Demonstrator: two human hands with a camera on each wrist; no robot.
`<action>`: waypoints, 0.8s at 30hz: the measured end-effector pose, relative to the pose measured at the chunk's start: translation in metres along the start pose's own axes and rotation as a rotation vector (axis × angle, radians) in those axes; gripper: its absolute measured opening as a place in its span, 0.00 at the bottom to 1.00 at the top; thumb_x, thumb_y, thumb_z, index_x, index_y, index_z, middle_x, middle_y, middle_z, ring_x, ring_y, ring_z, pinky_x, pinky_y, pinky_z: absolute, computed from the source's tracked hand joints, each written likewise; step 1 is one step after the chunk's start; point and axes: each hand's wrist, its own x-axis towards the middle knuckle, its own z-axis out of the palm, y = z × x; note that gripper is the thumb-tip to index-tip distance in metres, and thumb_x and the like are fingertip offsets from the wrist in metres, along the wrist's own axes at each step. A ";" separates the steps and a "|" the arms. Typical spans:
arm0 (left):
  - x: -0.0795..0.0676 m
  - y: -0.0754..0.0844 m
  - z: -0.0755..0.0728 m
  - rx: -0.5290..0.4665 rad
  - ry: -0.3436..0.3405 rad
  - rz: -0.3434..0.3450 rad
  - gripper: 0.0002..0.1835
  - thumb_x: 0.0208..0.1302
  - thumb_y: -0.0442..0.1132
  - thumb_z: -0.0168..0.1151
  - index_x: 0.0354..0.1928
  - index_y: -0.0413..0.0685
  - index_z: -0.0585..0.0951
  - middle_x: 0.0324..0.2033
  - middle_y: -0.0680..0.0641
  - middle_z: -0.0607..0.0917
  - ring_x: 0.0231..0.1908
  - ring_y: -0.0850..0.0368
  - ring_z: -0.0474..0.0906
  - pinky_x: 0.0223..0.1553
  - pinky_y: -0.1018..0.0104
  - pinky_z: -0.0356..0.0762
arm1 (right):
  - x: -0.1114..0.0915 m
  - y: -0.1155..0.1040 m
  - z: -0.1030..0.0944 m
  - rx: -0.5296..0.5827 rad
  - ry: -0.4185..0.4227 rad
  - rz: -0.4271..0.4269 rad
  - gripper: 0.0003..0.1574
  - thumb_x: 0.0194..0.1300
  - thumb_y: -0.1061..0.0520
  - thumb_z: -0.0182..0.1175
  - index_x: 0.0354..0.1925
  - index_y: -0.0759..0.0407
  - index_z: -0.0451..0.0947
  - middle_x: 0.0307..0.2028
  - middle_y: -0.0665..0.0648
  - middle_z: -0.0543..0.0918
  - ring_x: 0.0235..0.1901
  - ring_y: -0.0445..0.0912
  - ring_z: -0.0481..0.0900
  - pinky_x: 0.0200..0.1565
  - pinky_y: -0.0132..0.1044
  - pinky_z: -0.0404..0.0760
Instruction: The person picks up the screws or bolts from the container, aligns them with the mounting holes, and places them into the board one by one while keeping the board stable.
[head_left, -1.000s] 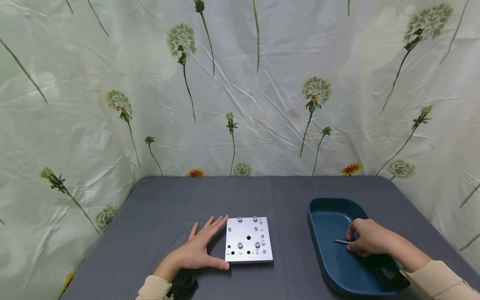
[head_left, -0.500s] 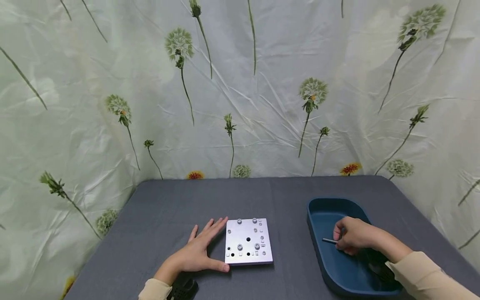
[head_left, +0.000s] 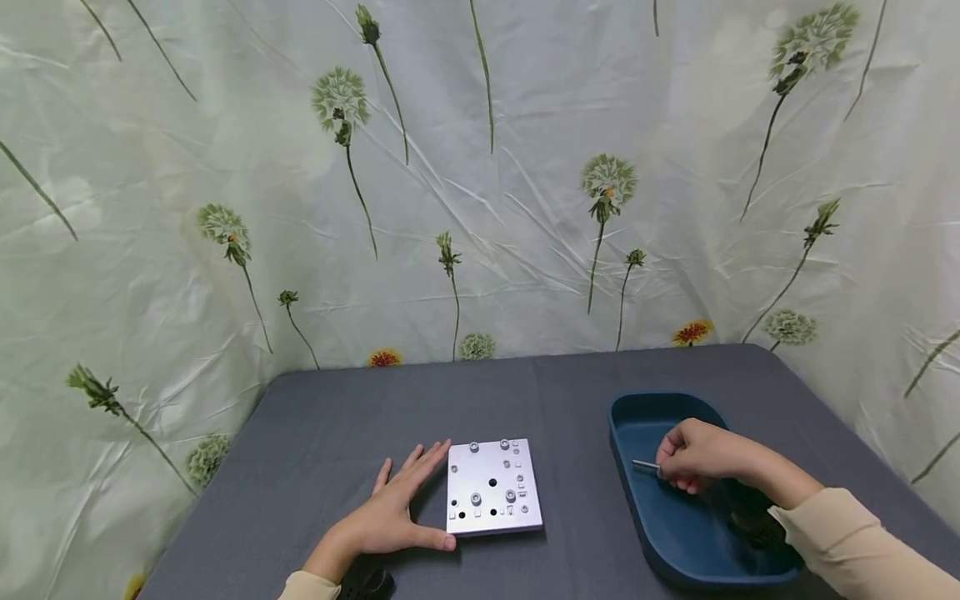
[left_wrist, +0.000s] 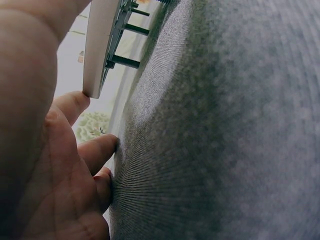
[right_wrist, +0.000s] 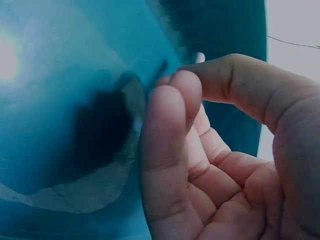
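My right hand (head_left: 705,454) pinches a short, thin metal rod (head_left: 645,465) between thumb and fingertips, over the blue tray (head_left: 678,533). The rod points left, lying nearly level; in the right wrist view only its pale tip (right_wrist: 200,57) shows beyond the thumb. My left hand (head_left: 386,521) lies spread at the left edge of a square silver metal plate (head_left: 480,475), thumb at the near corner and a fingertip at the far one. Several socket-head screws and dark holes dot the plate's face. Below it, in the left wrist view, screw shanks (left_wrist: 126,61) stick out.
A grey cloth (head_left: 420,400) covers the table. The tray's raised walls surround the right hand. Behind the table hangs a pale curtain (head_left: 525,208) with printed flowers. A dark wrist device (head_left: 371,583) sits below the left wrist.
My right hand has moved left and slightly away across the tray, carrying the pinched rod. My left hand has stayed at the plate. The head view has tilted slightly.
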 end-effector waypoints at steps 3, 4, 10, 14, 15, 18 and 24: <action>0.000 0.000 -0.001 0.003 0.001 -0.004 0.68 0.52 0.58 0.86 0.88 0.63 0.51 0.87 0.42 0.53 0.86 0.31 0.36 0.73 0.18 0.17 | 0.000 -0.004 -0.004 0.037 -0.004 0.004 0.07 0.71 0.61 0.65 0.39 0.65 0.84 0.23 0.51 0.81 0.23 0.40 0.78 0.28 0.30 0.83; 0.000 0.001 -0.001 0.005 0.001 -0.005 0.68 0.52 0.58 0.86 0.88 0.63 0.51 0.87 0.43 0.53 0.87 0.31 0.36 0.73 0.18 0.17 | -0.001 -0.005 -0.006 0.049 -0.007 0.001 0.07 0.72 0.60 0.64 0.40 0.66 0.84 0.23 0.51 0.82 0.23 0.40 0.79 0.28 0.30 0.83; 0.001 0.003 -0.001 0.013 0.001 -0.014 0.68 0.51 0.59 0.86 0.88 0.63 0.52 0.87 0.43 0.54 0.87 0.32 0.36 0.74 0.19 0.17 | -0.002 -0.008 -0.013 0.097 -0.031 -0.015 0.10 0.74 0.60 0.60 0.44 0.68 0.84 0.26 0.52 0.84 0.25 0.39 0.81 0.30 0.30 0.85; 0.000 0.004 -0.001 0.015 0.003 -0.015 0.68 0.51 0.59 0.86 0.88 0.62 0.52 0.87 0.43 0.54 0.87 0.32 0.37 0.74 0.18 0.18 | 0.000 -0.011 -0.018 0.093 -0.044 -0.023 0.11 0.76 0.59 0.60 0.45 0.68 0.83 0.28 0.52 0.85 0.25 0.39 0.81 0.29 0.30 0.85; 0.000 0.004 -0.001 0.014 0.002 -0.015 0.68 0.51 0.59 0.86 0.88 0.62 0.52 0.87 0.43 0.54 0.87 0.32 0.37 0.74 0.19 0.18 | 0.000 -0.013 -0.019 0.087 -0.041 -0.020 0.11 0.76 0.59 0.60 0.46 0.67 0.83 0.28 0.52 0.85 0.25 0.39 0.81 0.29 0.30 0.85; -0.001 0.003 0.000 0.012 -0.001 -0.011 0.68 0.51 0.59 0.86 0.88 0.62 0.52 0.87 0.42 0.54 0.87 0.32 0.37 0.74 0.18 0.18 | 0.001 -0.020 -0.021 0.066 -0.026 -0.016 0.12 0.77 0.58 0.60 0.46 0.67 0.83 0.29 0.52 0.86 0.24 0.39 0.82 0.29 0.31 0.85; 0.000 0.004 0.000 0.010 0.004 -0.010 0.68 0.51 0.58 0.86 0.88 0.61 0.52 0.87 0.42 0.54 0.87 0.32 0.37 0.74 0.18 0.18 | 0.004 -0.034 -0.024 0.082 -0.035 -0.045 0.14 0.78 0.58 0.60 0.48 0.69 0.83 0.31 0.53 0.87 0.26 0.40 0.84 0.31 0.32 0.87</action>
